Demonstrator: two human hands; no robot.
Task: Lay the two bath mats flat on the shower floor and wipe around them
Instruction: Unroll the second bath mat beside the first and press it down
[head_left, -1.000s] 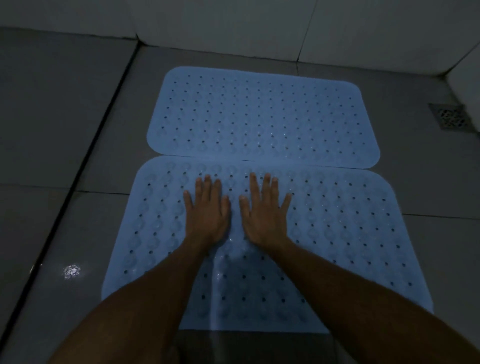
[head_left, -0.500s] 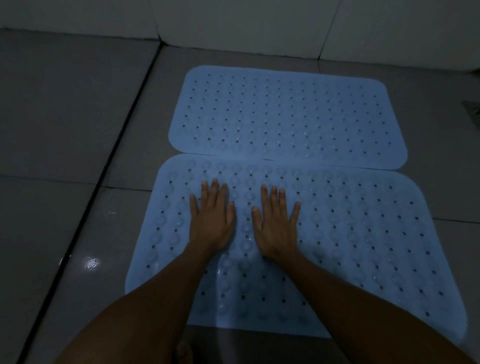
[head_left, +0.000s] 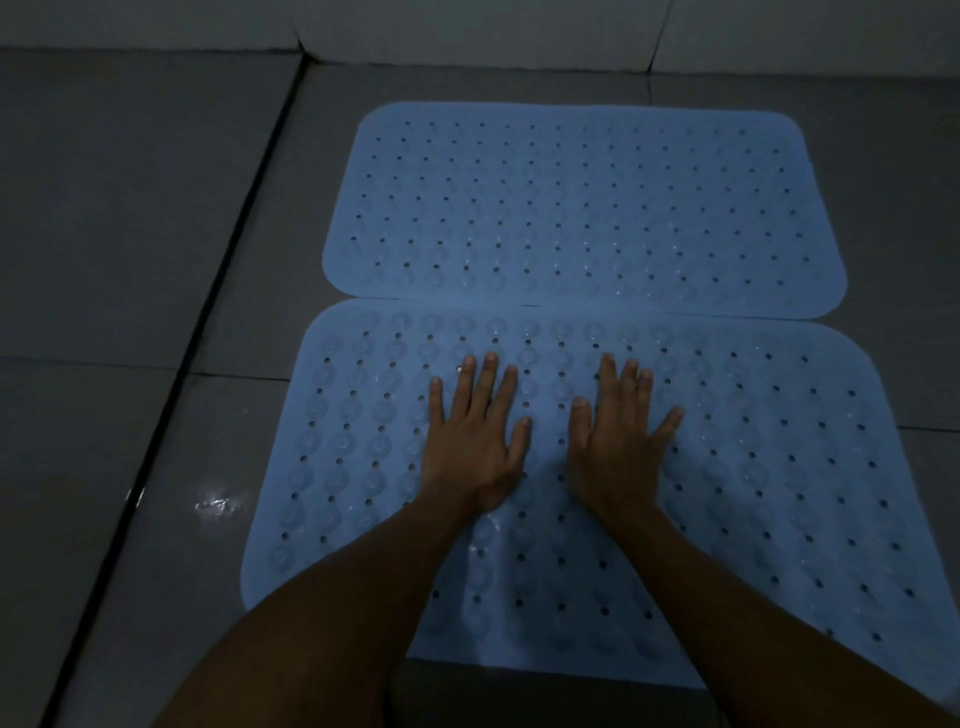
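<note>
Pressing flat on the near blue bath mat (head_left: 727, 467), both hands are seen palms down with the fingers straight and spread, nothing being gripped or pinched. The left hand (head_left: 470, 441) and the right hand (head_left: 618, 441) are set side by side near the mat's middle, a narrow strip of mat being left between the thumbs; this placement is judged to be meant for seating the suction cups (visible as rounded bumps between the rows of drain holes) against the floor, weight being spread over a wide patch instead of a single point.

Just beyond the fingertips, the far blue bath mat (head_left: 582, 208) is laid lengthwise, its near edge met by the far edge of the pressed mat, a slight overlap being possible though it cannot be told for certain. Both mats appear flat, no curled corner being visible, so the laying step is judged nearly finished and the wiping not yet begun; no cloth is shown.

Around the mats, the grey tiled shower floor (head_left: 130, 234) is seen on every side. To the left of the left hand, a dark groove (head_left: 208, 332) is run across the tiles, and a small wet glint (head_left: 215, 501) is caught beside the mat's edge. Beyond the far mat, the pale wall base (head_left: 467, 26) is met.
</note>
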